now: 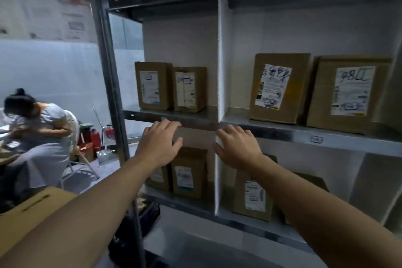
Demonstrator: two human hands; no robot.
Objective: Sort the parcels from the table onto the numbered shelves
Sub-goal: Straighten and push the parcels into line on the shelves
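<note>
I face a metal shelf unit (pixel 282 132) with white dividers. On the middle shelf two small brown parcels (pixel 153 85) (pixel 189 89) stand left of the divider, and two larger parcels (pixel 280 87) (pixel 348 93) with white labels stand right of it. More parcels (pixel 188 174) (pixel 253 198) stand on the shelf below. My left hand (pixel 159 143) and my right hand (pixel 237 146) are both stretched out in front of the middle shelf's front edge, fingers spread and relaxed, holding nothing.
A grey upright post (pixel 108 85) frames the unit on the left. A cardboard box (pixel 28 209) lies at the lower left. A seated person (pixel 37 135) is farther left, with red fire extinguishers (pixel 93 137) on the floor behind.
</note>
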